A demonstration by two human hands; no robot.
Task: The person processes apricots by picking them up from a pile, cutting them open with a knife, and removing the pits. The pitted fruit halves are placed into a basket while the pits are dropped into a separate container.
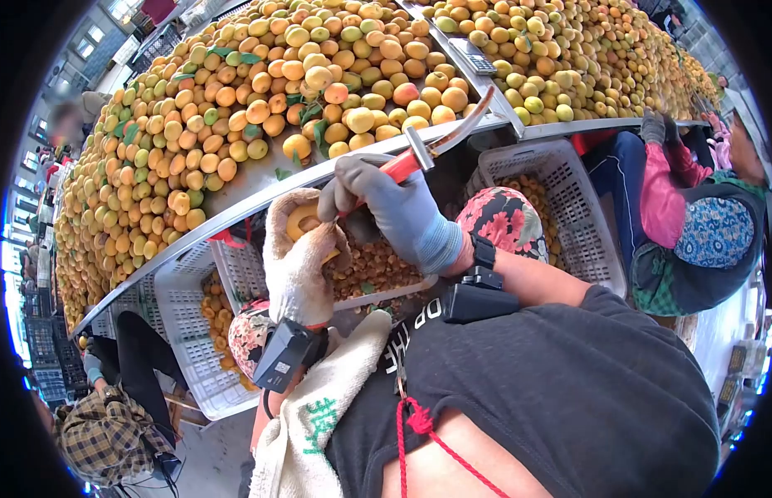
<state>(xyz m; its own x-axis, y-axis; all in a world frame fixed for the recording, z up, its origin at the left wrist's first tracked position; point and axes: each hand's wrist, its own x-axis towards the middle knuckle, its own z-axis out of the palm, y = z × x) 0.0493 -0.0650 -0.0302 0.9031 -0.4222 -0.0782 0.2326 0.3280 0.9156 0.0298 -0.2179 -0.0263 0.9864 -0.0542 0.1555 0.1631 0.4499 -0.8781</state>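
My left hand [296, 274], in a white knit glove, is curled around a yellow-orange apricot [300, 222] that looks cut open. My right hand [394, 207], in a grey-blue glove, is closed on a red-handled metal tool [400, 167] with a short crosspiece and a curved end pointing up and right. Its fingertips meet the left glove at the apricot; the tool's working end is hidden by the fingers. Below both hands is a heap of brown pits or scraps [365, 278] in a white container.
A metal-edged table [261, 192] bears heaped apricots [236, 108] and a calculator-like device [471, 56]. White plastic crates [191, 332] with apricot pieces stand left and right [581, 216]. Co-workers sit on the left [112, 432] and right [701, 216]. A white cloth [336, 398] hangs over my front.
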